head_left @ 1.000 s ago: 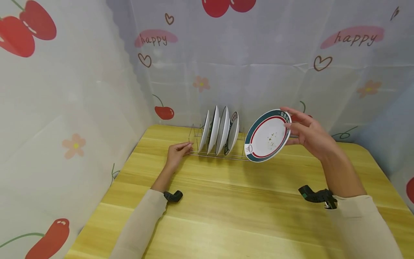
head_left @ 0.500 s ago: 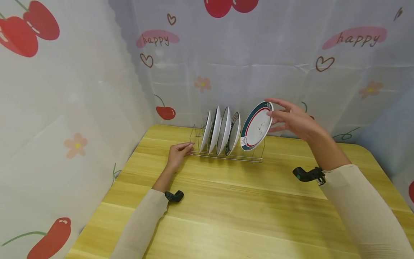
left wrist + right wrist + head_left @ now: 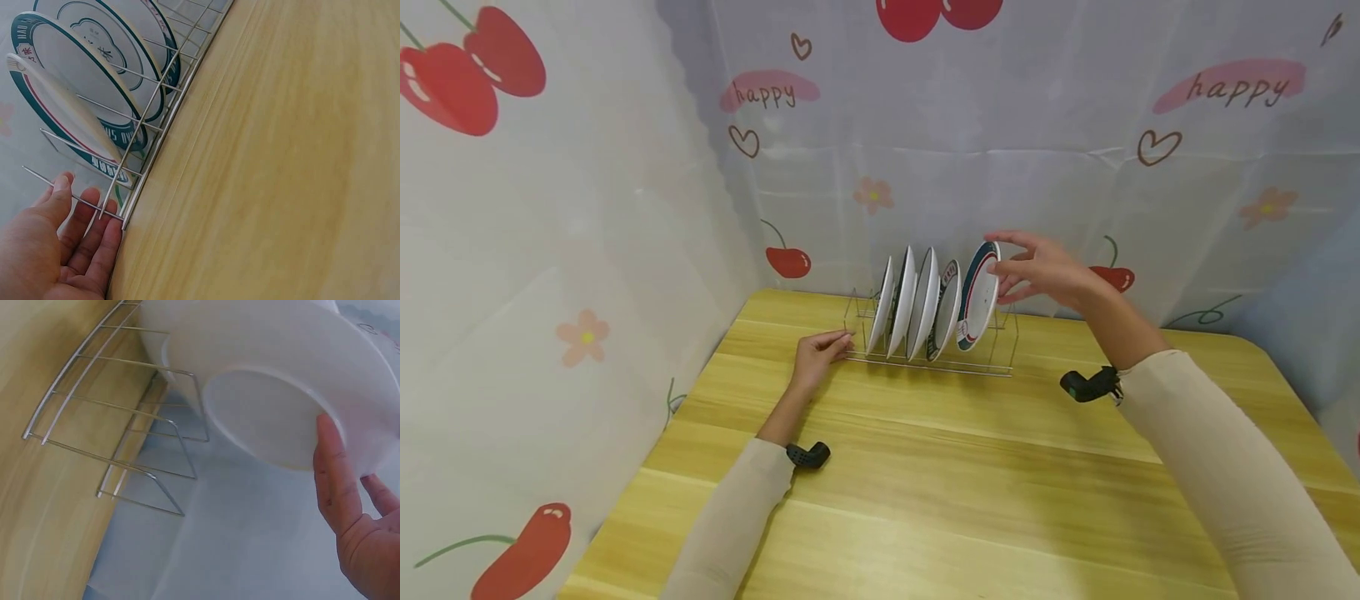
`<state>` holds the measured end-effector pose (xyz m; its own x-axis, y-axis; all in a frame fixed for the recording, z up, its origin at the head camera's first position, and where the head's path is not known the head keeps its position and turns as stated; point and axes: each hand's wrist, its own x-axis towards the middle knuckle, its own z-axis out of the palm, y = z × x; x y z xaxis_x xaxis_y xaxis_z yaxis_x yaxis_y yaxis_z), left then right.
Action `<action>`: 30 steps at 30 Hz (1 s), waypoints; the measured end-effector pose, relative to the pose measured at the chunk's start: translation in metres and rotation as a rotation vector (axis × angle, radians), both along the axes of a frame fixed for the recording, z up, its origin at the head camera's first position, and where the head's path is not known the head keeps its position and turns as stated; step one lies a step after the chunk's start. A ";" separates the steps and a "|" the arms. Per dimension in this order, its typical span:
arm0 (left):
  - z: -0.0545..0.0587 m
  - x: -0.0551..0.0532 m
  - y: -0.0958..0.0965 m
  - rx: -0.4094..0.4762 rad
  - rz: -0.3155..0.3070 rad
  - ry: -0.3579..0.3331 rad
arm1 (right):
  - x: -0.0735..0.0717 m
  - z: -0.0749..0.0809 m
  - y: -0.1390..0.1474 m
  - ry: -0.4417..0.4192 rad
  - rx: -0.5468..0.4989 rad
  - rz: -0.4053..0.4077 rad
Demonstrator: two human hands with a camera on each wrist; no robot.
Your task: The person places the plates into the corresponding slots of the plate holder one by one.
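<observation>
My right hand (image 3: 1052,271) grips a round white plate (image 3: 980,304) with a green rim and a red ring, thumb on its face and fingers behind. The plate is tilted on edge above the right part of a wire dish rack (image 3: 992,372). Its pale underside (image 3: 262,419) and my right fingers appear in the right wrist view. At the rack's left end my left hand (image 3: 815,360) holds the end wire between thumb and fingers, also seen in the left wrist view. Several plates (image 3: 922,304) stand on edge in the rack, left of the held plate.
The rack stands near the back of a wooden table (image 3: 940,492). Behind it hangs a white sheet (image 3: 1000,108) printed with cherries, hearts and flowers, which also covers the left side. Wire dividers (image 3: 147,412) show at the rack's right end in the right wrist view.
My right hand has carried the plate leftward from right of the rack to over it, turning it more edge-on. My left hand stays at the rack's left end.
</observation>
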<state>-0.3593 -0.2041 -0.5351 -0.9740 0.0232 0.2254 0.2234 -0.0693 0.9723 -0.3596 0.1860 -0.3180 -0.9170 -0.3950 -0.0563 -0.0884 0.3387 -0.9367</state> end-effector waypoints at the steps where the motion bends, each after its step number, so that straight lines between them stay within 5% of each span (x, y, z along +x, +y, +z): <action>1: 0.000 0.000 0.000 0.001 0.002 -0.001 | -0.002 -0.003 -0.001 0.002 0.004 0.004; 12: 0.004 0.002 0.001 -0.006 0.004 -0.016 | -0.013 -0.035 -0.010 -0.001 0.056 0.058; 30: 0.003 0.003 0.001 -0.004 0.006 -0.016 | -0.005 -0.053 -0.009 -0.006 0.001 0.030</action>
